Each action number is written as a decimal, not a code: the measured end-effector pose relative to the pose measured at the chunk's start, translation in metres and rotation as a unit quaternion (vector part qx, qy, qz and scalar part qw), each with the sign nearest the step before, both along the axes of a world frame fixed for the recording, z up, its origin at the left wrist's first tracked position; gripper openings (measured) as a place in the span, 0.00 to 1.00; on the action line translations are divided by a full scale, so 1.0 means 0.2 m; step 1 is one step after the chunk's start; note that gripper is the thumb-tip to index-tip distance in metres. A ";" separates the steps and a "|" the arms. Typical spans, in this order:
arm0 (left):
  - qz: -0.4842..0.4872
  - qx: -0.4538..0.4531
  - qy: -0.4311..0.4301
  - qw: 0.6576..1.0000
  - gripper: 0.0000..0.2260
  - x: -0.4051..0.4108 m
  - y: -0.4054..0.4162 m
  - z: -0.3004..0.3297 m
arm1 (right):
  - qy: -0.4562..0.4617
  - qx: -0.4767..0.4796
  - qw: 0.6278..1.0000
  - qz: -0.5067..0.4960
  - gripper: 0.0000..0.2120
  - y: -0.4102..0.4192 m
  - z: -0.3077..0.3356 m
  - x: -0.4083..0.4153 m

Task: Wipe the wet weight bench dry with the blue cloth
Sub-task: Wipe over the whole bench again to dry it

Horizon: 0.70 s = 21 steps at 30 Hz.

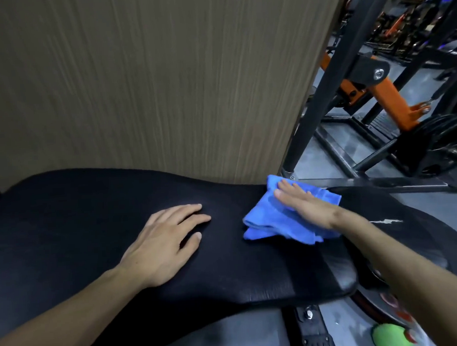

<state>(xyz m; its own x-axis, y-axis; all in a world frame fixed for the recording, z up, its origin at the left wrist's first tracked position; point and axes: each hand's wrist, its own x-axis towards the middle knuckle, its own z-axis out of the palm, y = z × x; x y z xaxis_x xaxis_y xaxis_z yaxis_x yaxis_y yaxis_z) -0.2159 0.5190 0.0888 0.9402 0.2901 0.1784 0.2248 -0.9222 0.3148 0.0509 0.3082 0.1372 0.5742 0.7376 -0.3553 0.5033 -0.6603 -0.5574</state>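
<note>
Both hands lie flat on the bench (65, 221), right fingers (289, 193) straight atop the blue cloth (267, 221).

Two hands show: the left hand (163, 242) and the right hand (304, 206). There is one blue cloth (282, 217) and one black bench (118, 205). One green object (389, 335) sits at the bottom edge.

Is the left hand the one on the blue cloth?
No, the right hand presses the blue cloth; the left hand rests flat on the bench.
</note>
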 end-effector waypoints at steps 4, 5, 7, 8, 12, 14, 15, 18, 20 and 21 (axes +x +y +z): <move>-0.003 0.004 0.010 1.000 0.21 0.00 0.00 -0.01 | -0.087 -0.092 0.988 -0.090 0.39 0.15 -0.05 0.28; -0.003 0.006 0.012 1.000 0.21 0.01 0.00 0.00 | -0.087 -0.113 0.984 -0.103 0.39 0.16 -0.06 0.31; -0.001 0.006 0.015 1.000 0.21 0.00 0.00 0.01 | -0.116 -0.131 0.981 -0.087 0.40 0.17 -0.06 0.31; -0.001 0.005 0.017 1.000 0.21 0.00 -0.01 0.01 | -0.141 -0.128 0.979 -0.079 0.41 0.16 -0.05 0.29; -0.006 0.006 0.022 1.000 0.20 -0.01 -0.01 0.02 | -0.220 -0.140 0.963 -0.071 0.39 0.12 -0.09 0.23; -0.008 0.006 0.021 1.000 0.20 -0.01 -0.01 0.01 | -0.240 -0.172 0.953 -0.068 0.39 0.16 -0.08 0.23; -0.007 0.005 0.019 1.000 0.20 0.00 -0.01 0.01 | -0.239 -0.191 0.949 -0.075 0.39 0.20 -0.07 0.24; -0.001 -0.010 0.011 1.000 0.20 -0.01 -0.01 0.01 | -0.199 -0.223 0.948 -0.110 0.37 0.31 -0.05 0.34; 0.006 -0.019 0.004 1.000 0.20 0.00 0.00 0.01 | -0.145 -0.235 0.953 -0.122 0.45 0.37 -0.13 0.48; 0.008 -0.023 0.002 1.000 0.20 0.00 0.00 0.01 | -0.124 -0.240 0.956 -0.116 0.50 0.39 -0.19 0.58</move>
